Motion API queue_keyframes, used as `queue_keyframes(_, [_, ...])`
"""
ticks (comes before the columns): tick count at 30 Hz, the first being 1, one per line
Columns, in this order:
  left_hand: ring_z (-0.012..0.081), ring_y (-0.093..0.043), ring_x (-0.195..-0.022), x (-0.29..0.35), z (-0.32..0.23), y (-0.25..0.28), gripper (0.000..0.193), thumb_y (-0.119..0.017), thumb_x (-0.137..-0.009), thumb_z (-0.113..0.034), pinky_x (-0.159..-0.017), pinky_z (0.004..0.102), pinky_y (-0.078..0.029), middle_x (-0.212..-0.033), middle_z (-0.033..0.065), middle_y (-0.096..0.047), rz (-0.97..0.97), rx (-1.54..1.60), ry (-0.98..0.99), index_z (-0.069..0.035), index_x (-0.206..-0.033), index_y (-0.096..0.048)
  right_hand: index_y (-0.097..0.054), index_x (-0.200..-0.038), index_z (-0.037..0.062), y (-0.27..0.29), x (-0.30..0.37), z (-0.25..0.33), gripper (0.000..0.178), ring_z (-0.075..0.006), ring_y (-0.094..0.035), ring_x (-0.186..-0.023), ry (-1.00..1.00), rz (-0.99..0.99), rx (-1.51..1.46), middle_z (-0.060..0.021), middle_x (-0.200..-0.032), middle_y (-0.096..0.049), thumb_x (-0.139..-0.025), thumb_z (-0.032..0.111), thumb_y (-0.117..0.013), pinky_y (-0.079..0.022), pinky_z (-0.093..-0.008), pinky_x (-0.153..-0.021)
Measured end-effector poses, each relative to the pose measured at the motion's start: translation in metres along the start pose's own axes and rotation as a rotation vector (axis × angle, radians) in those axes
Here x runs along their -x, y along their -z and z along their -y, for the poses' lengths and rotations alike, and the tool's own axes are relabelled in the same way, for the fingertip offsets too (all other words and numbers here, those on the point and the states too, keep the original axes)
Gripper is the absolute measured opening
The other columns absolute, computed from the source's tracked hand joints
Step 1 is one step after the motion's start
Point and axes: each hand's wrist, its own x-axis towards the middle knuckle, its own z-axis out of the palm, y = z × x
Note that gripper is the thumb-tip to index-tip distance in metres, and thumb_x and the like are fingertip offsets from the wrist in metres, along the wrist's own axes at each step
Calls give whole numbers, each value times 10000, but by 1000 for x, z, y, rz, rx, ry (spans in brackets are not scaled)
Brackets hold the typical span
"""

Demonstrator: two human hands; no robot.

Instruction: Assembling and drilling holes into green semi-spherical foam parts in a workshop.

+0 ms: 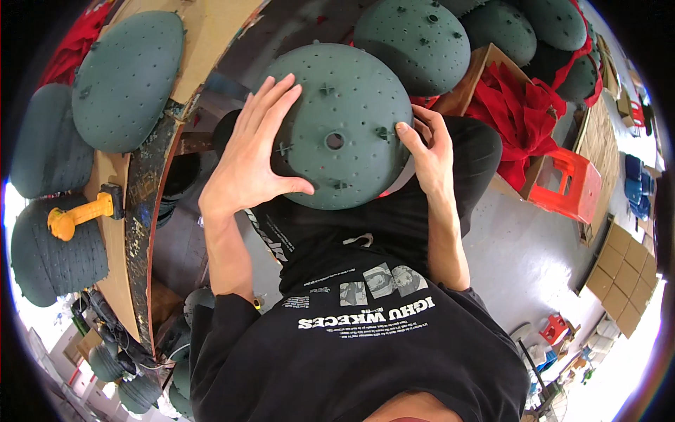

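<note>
A dark green plastic dome [358, 98], dotted with small holes and a larger central hole, rests over my lap. Small cross-shaped clips stick out of its surface. My left hand [246, 158] lies against the dome's left side, fingers stretched out and thumb spread near the lower edge. At the right edge, my right hand [432, 155] grips the dome, its thumb on top beside one of the clips and its other fingers bent at the rim. What those fingers touch underneath is hidden.
On the workbench [116, 169] at my left are another green dome [130, 81], stacked domes [60, 246] and a yellow power tool [84, 214]. More domes [415, 46] lie ahead. To the right are red fabric [513, 112] in a cardboard box and an orange-red plastic stool [566, 186].
</note>
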Motion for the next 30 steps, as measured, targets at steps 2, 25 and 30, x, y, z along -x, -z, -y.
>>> queue_keyframes(2, [355,-215,-1501,2,-1,2,1259,-929,-448,-408,-1212,501,-216,-1600,120,-303,13,-5,-1,-70,-1516,-354,-488,-1342,-37,-2,4,2,683,-308,-568,-1204,8,7,-3,-275,-1290,-557,-842,312,-795,-493,-432,-985])
queue_keyframes(25, [370,-205,-1507,17,17,2,1150,-945,-512,-359,-1201,516,-237,-1602,130,-313,-73,184,-52,-98,-1485,-390,-454,-1318,-70,-18,23,26,642,-357,-558,-1180,84,-63,209,-251,-1265,-536,-897,358,-683,-440,-413,-1002])
queue_keyframes(30, [395,-208,-1501,19,21,2,1169,-929,-542,-464,-1200,521,-201,-1599,210,-285,-84,178,-68,-74,-1491,-370,-429,-1323,-84,-18,23,20,668,-372,-535,-1214,89,-59,243,-269,-1310,-503,-895,364,-679,-430,-426,-1019])
